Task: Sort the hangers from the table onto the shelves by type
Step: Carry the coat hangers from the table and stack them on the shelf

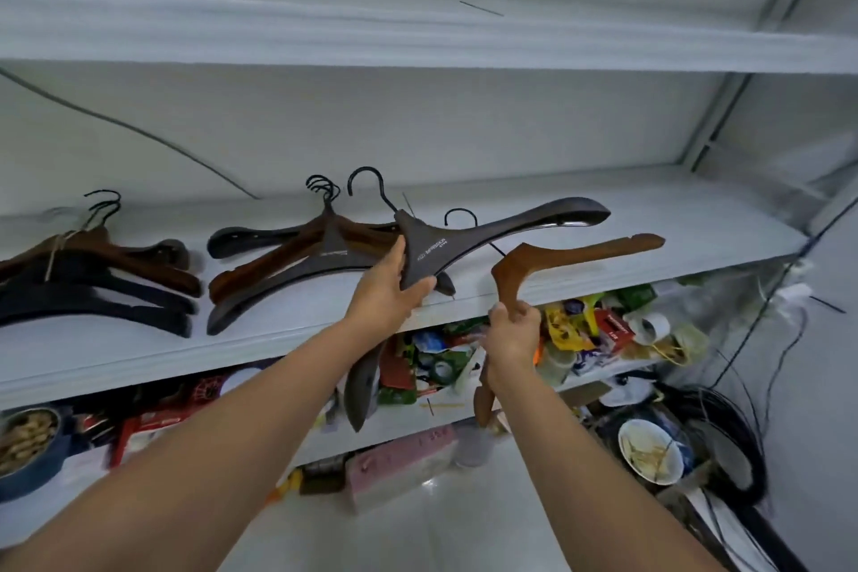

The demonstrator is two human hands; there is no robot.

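Observation:
My left hand (389, 288) grips a dark grey-brown hanger (501, 230) at its centre, holding it just above the front of the middle white shelf (650, 218); its black hook points to the back. My right hand (513, 330) holds a lighter brown wooden hanger (580, 253) at its middle, with one arm reaching over the shelf edge and the other hanging down below my wrist. A pile of dark and brown hangers (297, 265) lies on the shelf just left of my left hand. Another pile of brown and black hangers (93, 283) lies at the far left.
The lower shelf (469, 413) is crowded with colourful packets, tape and cups. A bowl (650, 451) and a coil of black cable (729, 441) sit low at the right. A pink box (399, 464) stands on the floor. A higher white shelf (418, 42) spans overhead.

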